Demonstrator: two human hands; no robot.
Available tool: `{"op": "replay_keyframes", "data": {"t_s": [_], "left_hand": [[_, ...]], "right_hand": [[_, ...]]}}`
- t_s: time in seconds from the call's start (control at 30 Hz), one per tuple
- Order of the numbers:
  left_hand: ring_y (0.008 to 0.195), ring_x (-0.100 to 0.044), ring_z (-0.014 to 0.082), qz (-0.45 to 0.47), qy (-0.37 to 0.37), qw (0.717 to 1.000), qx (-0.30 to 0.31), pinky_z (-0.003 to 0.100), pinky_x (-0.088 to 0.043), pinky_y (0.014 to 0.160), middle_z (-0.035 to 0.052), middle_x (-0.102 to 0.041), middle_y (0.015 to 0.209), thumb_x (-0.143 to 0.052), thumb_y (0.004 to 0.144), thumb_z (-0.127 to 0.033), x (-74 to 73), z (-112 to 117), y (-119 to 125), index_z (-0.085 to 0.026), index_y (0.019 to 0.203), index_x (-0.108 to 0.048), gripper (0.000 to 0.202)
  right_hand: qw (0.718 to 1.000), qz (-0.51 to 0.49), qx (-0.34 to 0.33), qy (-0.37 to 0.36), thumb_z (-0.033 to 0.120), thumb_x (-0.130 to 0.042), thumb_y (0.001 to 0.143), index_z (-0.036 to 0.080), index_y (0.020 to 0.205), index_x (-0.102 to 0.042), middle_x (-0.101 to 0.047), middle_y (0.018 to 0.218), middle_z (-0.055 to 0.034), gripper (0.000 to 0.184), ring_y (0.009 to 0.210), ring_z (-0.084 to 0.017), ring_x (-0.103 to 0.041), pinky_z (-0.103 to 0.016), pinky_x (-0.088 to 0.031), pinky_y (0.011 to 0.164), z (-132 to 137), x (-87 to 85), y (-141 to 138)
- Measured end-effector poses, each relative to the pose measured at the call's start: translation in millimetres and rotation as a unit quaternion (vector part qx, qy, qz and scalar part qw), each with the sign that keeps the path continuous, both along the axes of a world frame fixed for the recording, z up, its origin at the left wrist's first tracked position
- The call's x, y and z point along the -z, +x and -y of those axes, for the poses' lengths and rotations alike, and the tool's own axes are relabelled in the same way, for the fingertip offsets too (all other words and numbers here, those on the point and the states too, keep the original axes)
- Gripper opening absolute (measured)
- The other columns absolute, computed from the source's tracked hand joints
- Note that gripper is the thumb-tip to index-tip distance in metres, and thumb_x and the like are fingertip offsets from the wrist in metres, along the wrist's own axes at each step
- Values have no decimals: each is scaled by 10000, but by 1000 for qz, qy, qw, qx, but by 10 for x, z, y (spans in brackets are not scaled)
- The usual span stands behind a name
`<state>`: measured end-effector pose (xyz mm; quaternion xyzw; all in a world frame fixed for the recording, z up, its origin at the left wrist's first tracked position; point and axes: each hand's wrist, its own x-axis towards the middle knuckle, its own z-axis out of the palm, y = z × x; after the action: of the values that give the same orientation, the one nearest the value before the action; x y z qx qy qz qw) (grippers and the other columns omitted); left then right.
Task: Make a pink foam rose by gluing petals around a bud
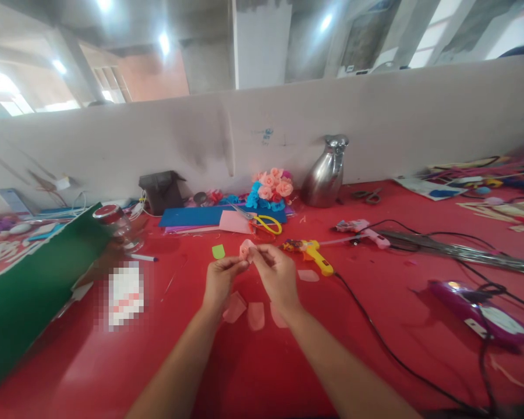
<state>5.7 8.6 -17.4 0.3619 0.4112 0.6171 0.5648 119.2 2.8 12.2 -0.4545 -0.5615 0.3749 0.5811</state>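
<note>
Between my two hands, above the red table (240, 372), is a small pink paper flower (245, 248). My left hand (222, 276) pinches it low on its left side. From the right, the fingers of my right hand (276, 272) close on its edge. Pink petal pieces (256, 316) lie flat below and around my wrists, one of them partly hidden by my right arm. Another petal piece (308, 275) rests right of my right hand. Close by on that side lies a yellow glue gun (317, 259). A green paper piece (218, 251) sits just left of the flower.
Yellow-handled scissors (267, 224) and blue sheets (192, 216) lie behind my hands, with a flower bunch (276, 185) and a steel jug (327, 174) farther back. A green board (43, 291) stands left. Right are a pink glue gun (367, 233), cords and a purple power strip (480, 311).
</note>
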Motion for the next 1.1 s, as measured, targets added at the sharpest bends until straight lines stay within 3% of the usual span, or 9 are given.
{"op": "replay_keyframes", "data": {"t_s": [0.57,0.83,0.97,1.1], "left_hand": [[623,-548,104,-62,-1,998,15,239,-420,675,14,-651,639,-729,581,-200,-6,5,-35,-147,659,-710,95],[597,-550,111,-60,3,998,-4,242,-429,648,11,-651,598,-742,562,-203,-41,10,-33,-154,625,-709,87],[602,-562,115,-49,9,999,-20,243,-435,643,15,-667,615,-756,547,-218,-35,0,-34,-162,634,-716,111],[604,-574,119,-28,8,999,-25,252,-444,650,20,-675,622,-759,545,-232,-46,-1,-35,-161,637,-717,123]], "right_hand": [[997,69,-17,36,379,-508,849,209,786,-634,-663,712,-12,221,658,-157,-612,-258,-468,634,0,-72,64],[998,30,-42,34,350,-509,833,221,806,-637,-669,751,-14,184,700,-167,-615,-266,-468,652,12,-99,61],[999,-5,-54,8,268,-495,785,219,871,-618,-656,762,-7,158,686,-162,-593,-261,-458,615,-3,-91,80],[997,28,-76,-14,190,-471,717,193,884,-620,-639,737,-6,223,647,-154,-565,-260,-435,585,-35,-45,102]]}}
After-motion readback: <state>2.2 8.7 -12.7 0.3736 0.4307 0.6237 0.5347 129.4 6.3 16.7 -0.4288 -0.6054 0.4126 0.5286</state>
